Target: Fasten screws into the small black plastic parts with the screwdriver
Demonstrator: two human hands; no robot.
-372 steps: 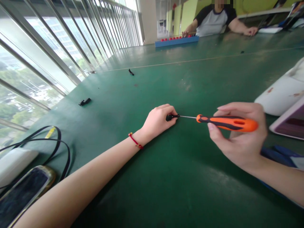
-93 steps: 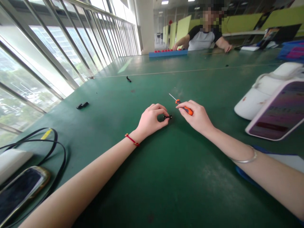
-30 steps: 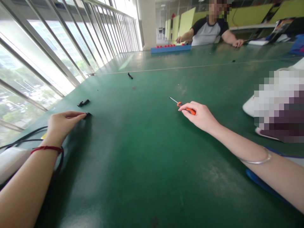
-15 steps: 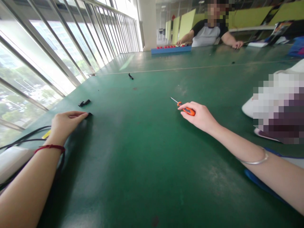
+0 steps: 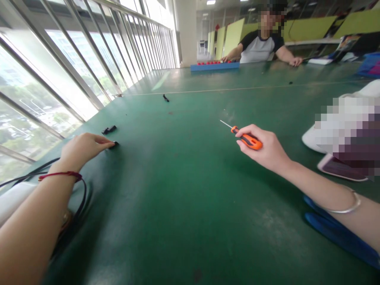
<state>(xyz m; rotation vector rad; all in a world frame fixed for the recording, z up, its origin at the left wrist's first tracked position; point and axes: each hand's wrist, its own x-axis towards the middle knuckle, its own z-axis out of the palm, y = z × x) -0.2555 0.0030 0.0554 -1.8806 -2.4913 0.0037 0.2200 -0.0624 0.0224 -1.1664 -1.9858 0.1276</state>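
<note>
My right hand (image 5: 264, 146) grips an orange and black screwdriver (image 5: 251, 141) by its handle, the thin metal shaft pointing up and to the left over the green table (image 5: 178, 190). At the left, my left hand (image 5: 84, 148) pinches a small black piece (image 5: 116, 143) between thumb and fingertips; its exact kind is too small to make out. Just beyond that hand lies another black part (image 5: 109, 130). Farther off on the table is a further small black piece (image 5: 166, 97).
Metal railings (image 5: 89, 51) border the left side. Black cables (image 5: 84, 194) and a white object (image 5: 14, 200) lie by my left forearm. A blue item (image 5: 335, 229) is under my right forearm. Across the table, a person (image 5: 261, 49) sits by a blue rack with red tops (image 5: 215, 67).
My right hand has drawn the screwdriver to the right, lifting it from the tabletop. The left hand keeps its pinch on the black piece. The view has shifted slightly.
</note>
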